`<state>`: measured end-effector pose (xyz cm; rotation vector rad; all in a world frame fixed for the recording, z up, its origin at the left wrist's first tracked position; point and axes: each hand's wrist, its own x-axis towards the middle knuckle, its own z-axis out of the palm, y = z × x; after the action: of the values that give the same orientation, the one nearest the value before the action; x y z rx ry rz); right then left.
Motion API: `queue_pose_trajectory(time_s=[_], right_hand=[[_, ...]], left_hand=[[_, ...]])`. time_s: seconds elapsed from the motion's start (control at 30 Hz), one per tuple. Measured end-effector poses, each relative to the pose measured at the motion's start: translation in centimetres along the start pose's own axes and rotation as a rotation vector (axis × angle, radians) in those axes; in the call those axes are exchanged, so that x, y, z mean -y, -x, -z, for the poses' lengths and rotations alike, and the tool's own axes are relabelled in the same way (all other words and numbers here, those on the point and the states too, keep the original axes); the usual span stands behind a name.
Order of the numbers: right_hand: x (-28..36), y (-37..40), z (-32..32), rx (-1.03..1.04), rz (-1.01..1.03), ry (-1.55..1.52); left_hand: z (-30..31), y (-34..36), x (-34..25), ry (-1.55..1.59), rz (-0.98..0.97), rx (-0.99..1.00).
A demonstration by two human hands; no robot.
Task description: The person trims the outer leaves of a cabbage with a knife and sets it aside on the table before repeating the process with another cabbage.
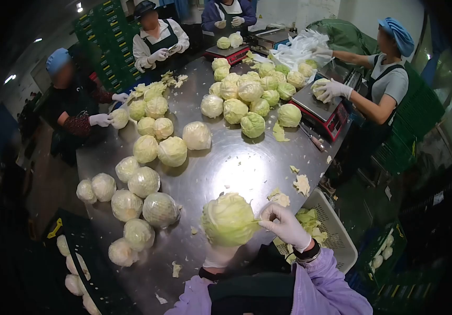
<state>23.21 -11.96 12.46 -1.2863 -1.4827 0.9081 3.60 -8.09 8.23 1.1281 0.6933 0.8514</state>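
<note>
A pale green cabbage (229, 220) rests on my gloved left hand (219, 256), which supports it from below at the near side of the metal table (220, 152). Most of the left fingers are hidden behind the cabbage. On its right side, my gloved right hand (284, 226) pinches the edge of a cabbage leaf (259, 219) between thumb and fingers. Loose leaf scraps (279, 198) lie just beyond that hand. Below it to the right is a white basket (341, 239) with leaves inside.
Film-wrapped cabbages (161, 209) stand at left; more cabbages (249, 89) are heaped farther back. A knife (314, 139) lies near a red scale (318, 107), where a co-worker (381, 79) handles a cabbage. Other people stand across the table. A dark crate (79, 262) holds cabbages at lower left.
</note>
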Motion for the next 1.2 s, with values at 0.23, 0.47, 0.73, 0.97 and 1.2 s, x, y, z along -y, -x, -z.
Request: queue_pose_trajectory(time_s=[0.23,0.47,0.73,0.97,1.2], right_hand=[[0.3,-0.3,-1.3,-0.089,-0.025,0.005],[0.6,-1.0,-1.0,0.014,-0.209,-0.120],[3.2,-0.7,-3.9,-0.134,0.202,0.259],[2.2,-0.1,-4.3,-0.011,0.134,0.181],[2.6,-0.4,-3.7,-0.011,0.343,0.257]], left_hand=[[0.7,0.4,0.1,0.867,0.093,-0.087],[1.4,0.7,0.7,0.977,0.098,-0.111],[0.6,2.1,-0.6,0.602,-0.102,-0.268],[1.2,3.7,-0.8,0.560,-0.136,-0.306],[2.7,3.8,-1.2,0.737,0.041,-0.133]])
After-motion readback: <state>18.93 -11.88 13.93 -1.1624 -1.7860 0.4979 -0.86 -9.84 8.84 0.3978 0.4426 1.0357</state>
